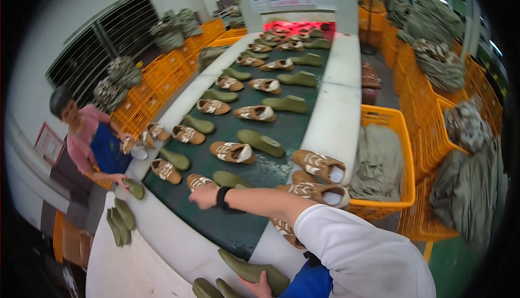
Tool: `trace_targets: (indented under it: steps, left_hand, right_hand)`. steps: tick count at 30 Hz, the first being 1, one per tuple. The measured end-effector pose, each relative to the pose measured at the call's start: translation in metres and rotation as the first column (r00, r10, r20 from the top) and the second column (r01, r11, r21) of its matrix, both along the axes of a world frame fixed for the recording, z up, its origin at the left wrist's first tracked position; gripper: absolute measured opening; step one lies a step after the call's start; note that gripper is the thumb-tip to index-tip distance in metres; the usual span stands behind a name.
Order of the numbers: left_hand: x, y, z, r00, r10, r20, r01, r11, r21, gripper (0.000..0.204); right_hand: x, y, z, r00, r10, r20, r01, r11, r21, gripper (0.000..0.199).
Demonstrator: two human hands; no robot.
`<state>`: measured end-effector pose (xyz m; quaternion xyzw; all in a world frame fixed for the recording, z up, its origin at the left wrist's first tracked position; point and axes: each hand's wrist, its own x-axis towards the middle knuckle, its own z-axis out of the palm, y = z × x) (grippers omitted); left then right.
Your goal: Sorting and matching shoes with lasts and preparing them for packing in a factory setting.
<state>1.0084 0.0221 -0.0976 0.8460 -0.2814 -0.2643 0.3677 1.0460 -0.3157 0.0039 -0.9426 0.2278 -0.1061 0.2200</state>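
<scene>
Your right hand, mid-frame, closes on a brown shoe on the green belt. Left hand, bottom centre, grips an olive sole. Risk: your reaching arm may sweep the shoes stacked on the white rail.

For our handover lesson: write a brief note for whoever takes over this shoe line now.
Right hand: on a brown-and-white laced sneaker at the near end of the dark green conveyor belt; grip unclear.
Left hand: touching an olive green shoe last at the bottom edge; grip unclear.
Done: sneakers and lasts lie along the belt.
Left: more sneakers wait at its right edge.
</scene>
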Motion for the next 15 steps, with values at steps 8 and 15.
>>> trace_targets:
  steps: [8,15]
  left_hand:
    - [0.004,0.016,-0.054,0.996,-0.094,0.001,0.092,0.976,-0.195,0.089]
    - [0.01,0.034,-0.066,0.964,-0.056,-0.259,-0.024,0.955,-0.297,0.083]
  right_hand:
    - [-0.044,0.175,-0.036,0.956,0.257,-0.143,-0.266,0.963,-0.047,0.014]
    - [-0.116,0.233,-0.165,0.971,0.158,-0.178,-0.086,0.931,0.355,0.021]
